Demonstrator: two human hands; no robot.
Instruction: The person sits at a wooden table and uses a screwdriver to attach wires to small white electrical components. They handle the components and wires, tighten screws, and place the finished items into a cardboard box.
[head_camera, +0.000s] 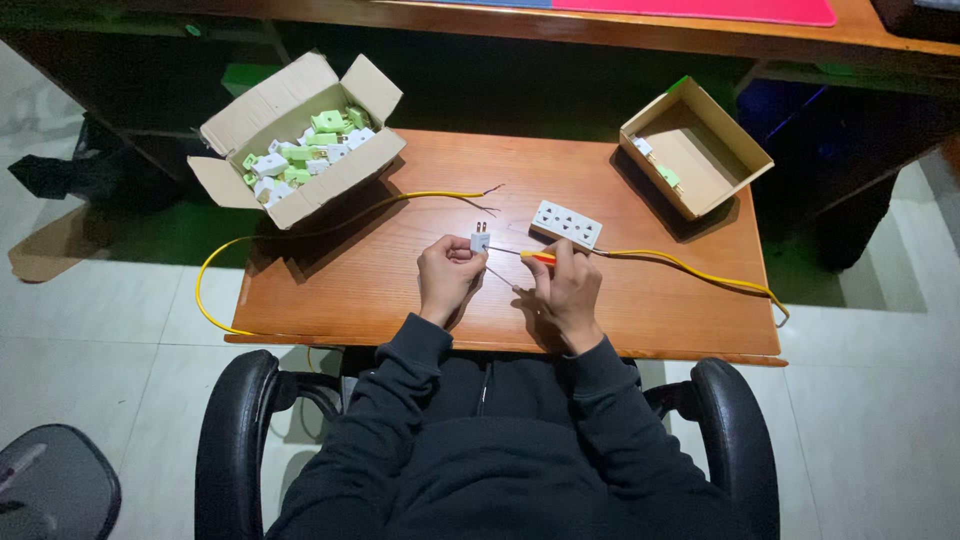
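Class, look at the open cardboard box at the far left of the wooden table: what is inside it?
The open cardboard box holds a heap of small white and green plastic plug parts. The pieces at the top show; the box bottom and whatever lies beneath the heap are covered.

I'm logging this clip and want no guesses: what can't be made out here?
Head view only:
- Screwdriver tip: too small to see where it meets the white plug in the left hand.
- Right hand covers most of the screwdriver's handle.
- Small cardboard box: its near wall hides part of the inside.
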